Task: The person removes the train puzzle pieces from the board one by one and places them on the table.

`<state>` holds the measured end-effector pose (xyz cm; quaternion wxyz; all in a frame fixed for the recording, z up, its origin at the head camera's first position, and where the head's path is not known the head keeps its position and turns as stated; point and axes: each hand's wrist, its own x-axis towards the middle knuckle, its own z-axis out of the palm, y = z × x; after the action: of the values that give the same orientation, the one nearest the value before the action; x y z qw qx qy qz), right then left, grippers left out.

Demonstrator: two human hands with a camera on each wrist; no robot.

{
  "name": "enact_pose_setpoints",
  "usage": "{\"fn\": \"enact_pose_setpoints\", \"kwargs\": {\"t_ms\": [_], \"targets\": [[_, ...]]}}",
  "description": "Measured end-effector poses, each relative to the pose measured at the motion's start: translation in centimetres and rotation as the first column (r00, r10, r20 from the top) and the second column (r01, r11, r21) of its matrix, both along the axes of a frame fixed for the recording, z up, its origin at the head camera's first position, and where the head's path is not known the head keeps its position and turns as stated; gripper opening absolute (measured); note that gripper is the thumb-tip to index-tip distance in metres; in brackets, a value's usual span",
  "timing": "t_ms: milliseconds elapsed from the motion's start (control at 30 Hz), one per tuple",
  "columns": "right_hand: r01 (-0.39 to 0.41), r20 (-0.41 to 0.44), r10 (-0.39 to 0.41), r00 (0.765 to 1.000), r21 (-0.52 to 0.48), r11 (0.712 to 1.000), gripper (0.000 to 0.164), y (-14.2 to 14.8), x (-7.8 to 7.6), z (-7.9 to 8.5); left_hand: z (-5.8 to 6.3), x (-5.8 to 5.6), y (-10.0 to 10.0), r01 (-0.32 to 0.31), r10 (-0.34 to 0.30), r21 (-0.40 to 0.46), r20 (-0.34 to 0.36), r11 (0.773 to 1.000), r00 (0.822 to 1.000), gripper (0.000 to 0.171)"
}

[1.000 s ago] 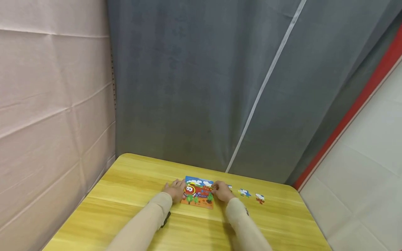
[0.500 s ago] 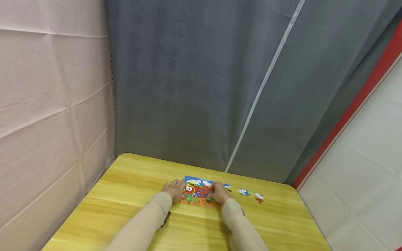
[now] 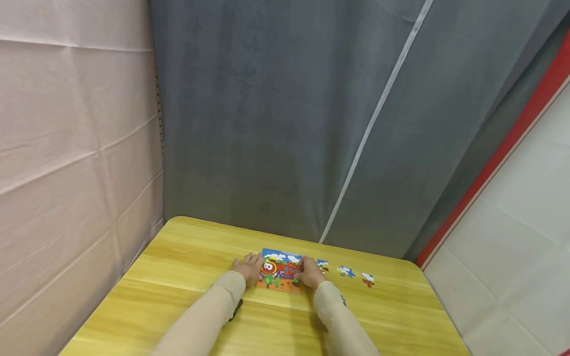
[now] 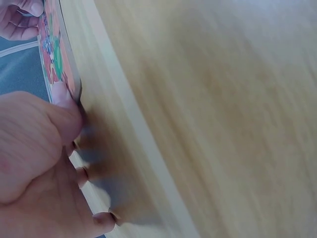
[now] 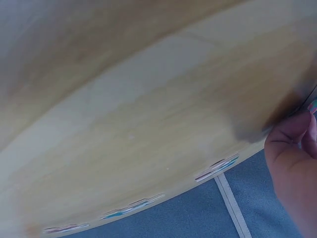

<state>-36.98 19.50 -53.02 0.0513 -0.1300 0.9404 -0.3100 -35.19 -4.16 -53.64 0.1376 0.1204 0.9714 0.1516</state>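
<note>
A jigsaw puzzle (image 3: 279, 271) with a red cartoon train lies on the wooden table. My left hand (image 3: 248, 270) lies at its left edge, fingers stretched out. In the left wrist view, its thumb (image 4: 65, 99) presses the puzzle's near corner while the other fingertips touch the table. My right hand (image 3: 312, 273) is at the right edge, thumb and fingers bent around a puzzle piece (image 5: 312, 106), which shows only as a small coloured edge in the right wrist view. My right fingers hide most of that side.
Three loose puzzle pieces lie in a row to the right: one (image 3: 322, 265) beside my right hand, another (image 3: 346, 271) in the middle, and the last (image 3: 368, 279) farthest right. A grey curtain (image 3: 276, 123) hangs behind the table (image 3: 200, 267).
My right hand has shifted slightly left onto the puzzle's right edge, uncovering more of the nearest loose piece. Over the last half second little moves. My left hand stays in place.
</note>
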Motion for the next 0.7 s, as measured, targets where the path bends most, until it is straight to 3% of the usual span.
{"fn": "enact_pose_setpoints", "kwargs": {"t_ms": [233,433,700], "targets": [[0.044,0.015,-0.044,0.999,0.015,0.999,0.020,-0.3,0.0,0.0,-1.3,-0.6,0.2,-0.017,0.017,0.014,-0.029,1.000,0.999,0.049],[0.070,0.007,-0.070,0.998,0.012,0.997,0.018,-0.4,-0.1,0.0,-0.3,0.0,0.3,0.004,-0.003,0.016,-0.017,1.000,1.000,0.056],[0.080,0.013,-0.080,0.997,0.017,0.997,0.017,-0.4,-0.5,0.0,0.6,0.7,0.5,0.056,-0.062,-0.098,-0.065,0.994,0.996,0.068]]}}
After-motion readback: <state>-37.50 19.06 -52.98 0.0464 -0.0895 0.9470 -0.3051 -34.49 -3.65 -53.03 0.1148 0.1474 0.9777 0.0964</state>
